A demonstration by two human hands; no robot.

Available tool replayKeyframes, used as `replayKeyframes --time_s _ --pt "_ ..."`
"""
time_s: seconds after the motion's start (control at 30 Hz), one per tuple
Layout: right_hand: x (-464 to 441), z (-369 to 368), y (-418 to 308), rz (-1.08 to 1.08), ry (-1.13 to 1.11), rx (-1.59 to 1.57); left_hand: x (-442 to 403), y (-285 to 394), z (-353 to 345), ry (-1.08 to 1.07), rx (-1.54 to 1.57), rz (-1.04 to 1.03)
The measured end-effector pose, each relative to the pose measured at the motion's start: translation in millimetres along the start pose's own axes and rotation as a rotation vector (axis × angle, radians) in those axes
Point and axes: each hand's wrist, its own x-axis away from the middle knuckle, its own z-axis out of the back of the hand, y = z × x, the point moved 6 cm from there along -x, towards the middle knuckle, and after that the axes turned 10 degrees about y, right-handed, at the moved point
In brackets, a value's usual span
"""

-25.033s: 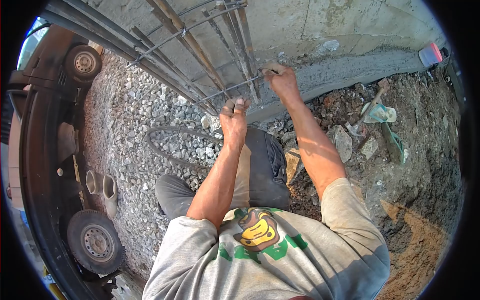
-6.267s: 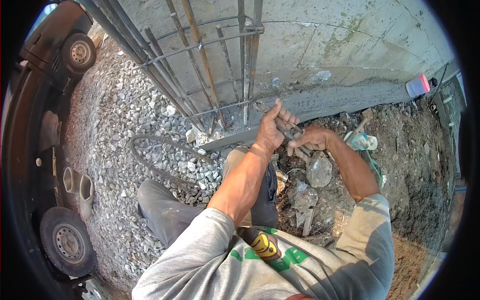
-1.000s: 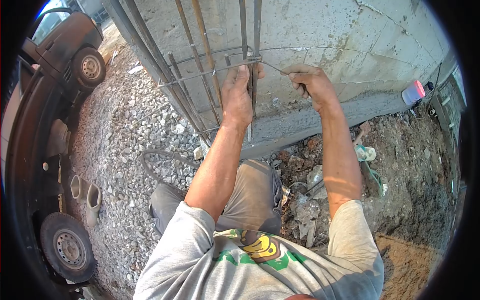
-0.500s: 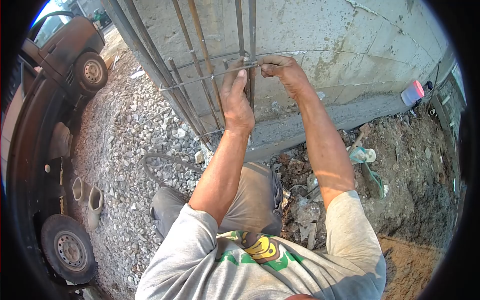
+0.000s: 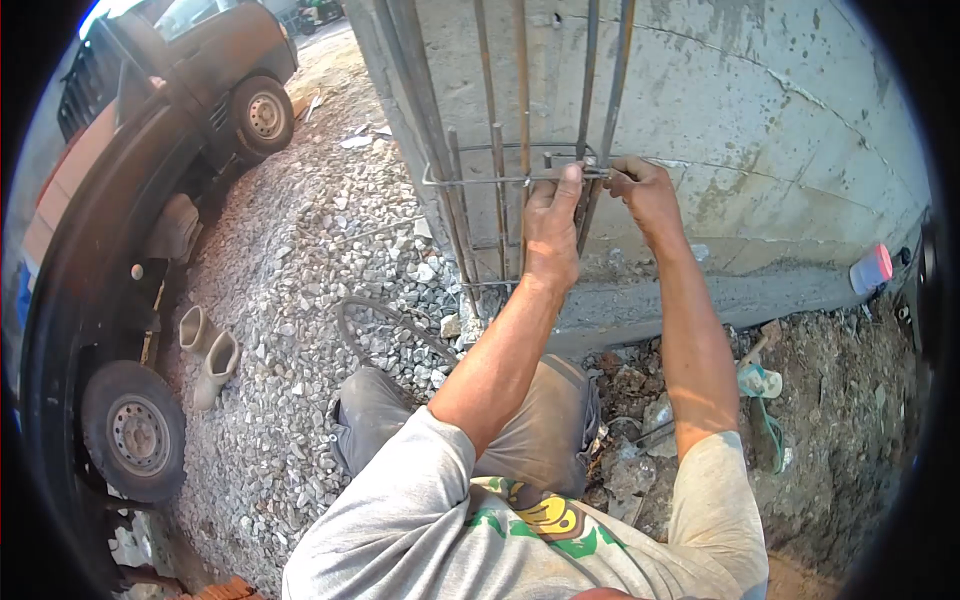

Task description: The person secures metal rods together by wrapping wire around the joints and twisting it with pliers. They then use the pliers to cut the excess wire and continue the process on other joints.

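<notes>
A steel stirrup [image 5: 480, 182] runs level around several upright rebars [image 5: 522, 90] beside the concrete wall. My left hand [image 5: 552, 230] is closed around the stirrup near its right corner, thumb up in front and the other fingers partly hidden behind the bars. At that same corner my right hand [image 5: 648, 200] has its fingers pinched together, just right of the rightmost upright bar. Whatever lies between those fingertips is too small to make out. Lower down, another stirrup [image 5: 492, 283] circles the bars.
The concrete wall [image 5: 740, 130] rises behind the bars. Gravel [image 5: 270, 350] covers the ground to my left, with boots [image 5: 213, 370] beside a dark truck [image 5: 60, 330]. A hose [image 5: 345, 325] loops near my knees. On the right are a sandal [image 5: 768, 435] and a pink-topped container [image 5: 872, 268].
The view has turned left, so the bars, wall and truck appear farther right. Both hands stay at the stirrup's right corner, and the right fingers have shifted slightly there.
</notes>
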Motion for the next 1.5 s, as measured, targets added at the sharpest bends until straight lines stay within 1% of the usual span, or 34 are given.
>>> replayKeyframes --time_s 0.03,0.1,0.13,0.23,0.3,0.33,0.37,0.4,0.43,0.5,0.57,0.63,0.7,0.73,0.8,0.9,0.93,1.0,1.03,1.1,1.13,1.17,1.2,1.23,1.3,1.33,1.4,1.43,1.5 --pt "-0.1 -0.3 3.9 -0.001 0.007 -0.027 2.7 2.9 -0.5 0.01 0.019 0.046" --pt "5.5 5.5 -4.1 0.003 0.006 0.025 3.8 6.0 -1.0 -0.027 0.029 0.093" --pt "7.0 9.2 -5.9 0.005 0.005 0.061 3.9 7.0 0.0 -0.02 -0.015 0.104" --pt "11.3 14.8 -20.3 0.024 0.017 0.131 3.7 11.1 -2.0 -0.043 -0.019 0.046" --pt "12.9 21.3 -25.7 0.028 0.045 0.161 4.0 6.2 -4.6 -0.082 -0.037 0.098" --pt "14.5 22.1 -29.5 0.068 0.046 0.168 3.3 5.2 -5.3 -0.087 -0.036 0.103" --pt "16.6 21.9 -33.2 0.107 0.046 0.174 1.3 6.7 -6.5 -0.114 -0.094 0.064" --pt "19.6 23.0 -34.5 0.102 0.048 0.176 -0.6 7.3 -6.9 -0.138 -0.15 0.026" --pt "23.3 25.3 -34.4 0.076 0.05 0.169 -3.1 6.3 -4.9 -0.14 -0.149 0.033" --pt "30.9 28.7 -33.8 0.037 0.07 0.174 -6.9 4.7 -7.1 -0.231 -0.15 0.031" --pt "43.9 33.7 -32.3 -0.021 0.094 -0.023 -4.9 11.0 -9.8 -0.25 -0.157 0.028" --pt "49.1 33.6 -18.1 -0.055 0.106 -0.111 -9.2 10.9 -8.7 -0.298 -0.26 -0.03" --pt "55.5 34.6 -24.0 -0.049 0.112 -0.139 -6.3 12.2 -12.1 -0.272 -0.244 -0.048" --pt "57.3 39.5 -22.2 -0.06 0.145 -0.124 -5.5 9.2 -14.4 -0.3 -0.233 -0.024" --pt "58.2 34.6 -17.1 -0.15 0.067 -0.241 -6.9 11.7 -13.5 -0.277 -0.312 -0.103" --pt "66.3 28.4 -22.0 -0.116 0.091 -0.272 -7.3 12.1 -12.9 -0.255 -0.339 -0.133" --pt "70.0 25.0 -24.5 -0.117 0.093 -0.268 -7.1 13.6 -13.2 -0.248 -0.363 -0.151" --pt "78.5 21.4 -32.0 -0.066 0.159 -0.12 -4.5 16.4 -15.9 -0.236 -0.361 -0.151" --pt "82.5 15.9 -33.9 -0.068 0.16 -0.117 -3.8 17.4 -16.5 -0.224 -0.363 -0.155" --pt "87.5 9.5 -44.6 0.068 0.19 0.01 -5.4 14.2 -18.2 -0.233 -0.333 -0.147" --pt "87.9 9.3 -46.3 0.066 0.192 0.016 -4.8 12.7 -19.0 -0.24 -0.305 -0.14" --pt "86.8 8.2 -55.7 0.173 0.171 0.163 -4.6 12.4 -19.5 -0.241 -0.299 -0.139" --pt "85.2 7.0 -65.5 0.281 0.148 0.31 -5.0 11.4 -19.3 -0.238 -0.261 -0.095" --pt "81.5 10.6 -72.1 0.28 0.149 0.314 -4.6 9.9 -18.2 -0.235 -0.226 -0.049" --pt "72.7 8.9 -88.5 0.393 -0.015 0.586 -6.1 10.9 -18.2 -0.241 -0.215 -0.08" --pt "69.5 12.0 -93.0 0.391 -0.017 0.59 -6.0 12.1 -18.1 -0.246 -0.208 -0.113" --pt "68.0 14.0 -112.5 0.681 0.033 0.682 -6.5 11.8 -17.3 -0.237 -0.208 -0.118" --pt "61.6 16.8 -108.7 0.679 0.032 0.685 -6.2 12.2 -15.9 -0.229 -0.217 -0.121" --pt "51.5 25.8 -104.1 0.789 0.142 0.609 -6.5 15.6 -15.0 -0.241 -0.261 -0.115"
